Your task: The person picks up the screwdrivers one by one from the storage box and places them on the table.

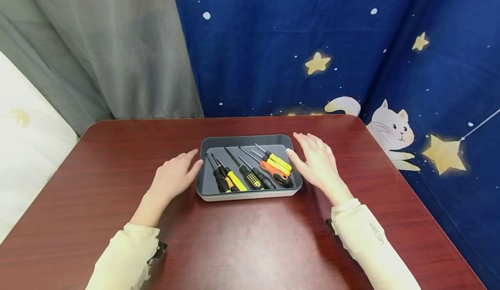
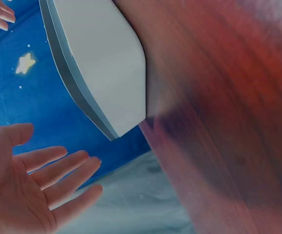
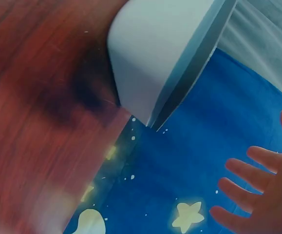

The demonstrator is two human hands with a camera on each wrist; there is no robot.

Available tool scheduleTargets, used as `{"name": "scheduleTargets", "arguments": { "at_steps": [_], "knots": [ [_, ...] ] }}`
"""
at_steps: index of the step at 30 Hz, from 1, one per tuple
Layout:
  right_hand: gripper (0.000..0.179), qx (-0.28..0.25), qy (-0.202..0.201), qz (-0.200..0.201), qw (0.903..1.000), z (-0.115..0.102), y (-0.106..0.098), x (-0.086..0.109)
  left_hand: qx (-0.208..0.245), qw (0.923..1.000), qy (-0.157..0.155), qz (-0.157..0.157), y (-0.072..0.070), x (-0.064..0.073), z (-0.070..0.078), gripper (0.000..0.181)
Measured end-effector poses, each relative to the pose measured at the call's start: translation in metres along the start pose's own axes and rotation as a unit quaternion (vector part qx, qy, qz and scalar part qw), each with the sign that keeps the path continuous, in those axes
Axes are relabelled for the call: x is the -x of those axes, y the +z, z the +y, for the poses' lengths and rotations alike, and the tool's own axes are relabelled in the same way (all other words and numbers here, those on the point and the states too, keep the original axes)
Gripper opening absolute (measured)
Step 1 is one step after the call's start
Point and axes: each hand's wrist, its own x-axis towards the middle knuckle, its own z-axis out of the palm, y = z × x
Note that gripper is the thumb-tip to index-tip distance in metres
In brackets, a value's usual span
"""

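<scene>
From my remote station, I see a person's left hand [image 1: 173, 175] and right hand [image 1: 317, 165], fingers extended and spread wide, just beside a gray tray [image 1: 247, 141] at the frame's center. Screwdrivers [image 1: 252, 179] with yellow, black and orange handles lie inside. The tray rests on a reddish-brown table [image 1: 250, 242]; a starry blue curtain [image 1: 269, 42] fills the upper right.

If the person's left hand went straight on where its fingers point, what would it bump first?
Most likely the left rim of the grey tray; height is unclear, so the left hand might pass just above it.
</scene>
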Motion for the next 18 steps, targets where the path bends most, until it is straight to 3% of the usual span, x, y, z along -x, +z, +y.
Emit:
{"name": "scheduleTargets", "arguments": {
  "at_steps": [8,18],
  "knots": [
    [0.042,-0.017,-0.017,0.027,0.9993,-0.006,-0.003,-0.014,-0.006,0.9998,-0.009,-0.015,-0.001,-0.018,-0.007,0.043],
    [0.038,-0.026,0.006,-0.022,0.9994,-0.011,0.0,-0.032,-0.017,0.9985,-0.029,-0.043,0.007,-0.028,-0.013,0.04]
  ]
}}
